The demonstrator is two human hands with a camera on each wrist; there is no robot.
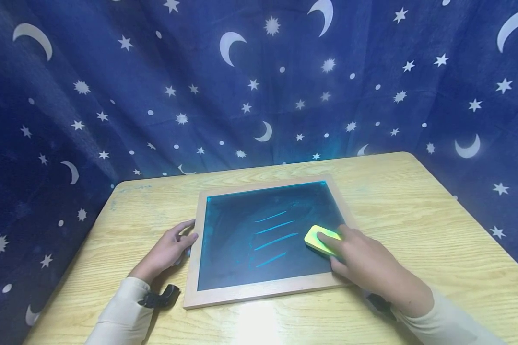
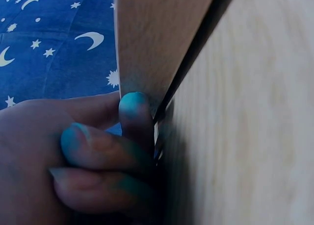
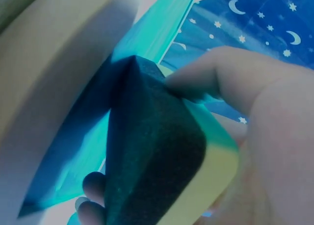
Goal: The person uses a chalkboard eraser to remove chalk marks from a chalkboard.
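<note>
A small wood-framed chalkboard (image 1: 233, 211) lies on the table, with several blue chalk strokes (image 1: 276, 242) across its middle. At its left edge my left hand (image 1: 167, 249) grips the frame; in the left wrist view curled fingers with blue chalk dust (image 2: 103, 151) sit against the frame's side (image 2: 152, 38). Over the board's right part, my right hand (image 1: 367, 261) holds a yellow chalkboard eraser (image 1: 315, 235), index finger on its top. From the right wrist, the eraser's dark felt face (image 3: 157, 146) shows, tilted from the board's surface (image 3: 93, 156).
The light wooden table (image 1: 414, 230) extends around the board, with faint blue smudges (image 1: 134, 188) at its far left corner. A dark blue curtain (image 1: 207, 86) with moons and stars hangs behind and beside it. Black straps (image 1: 159, 297) sit at the wrists.
</note>
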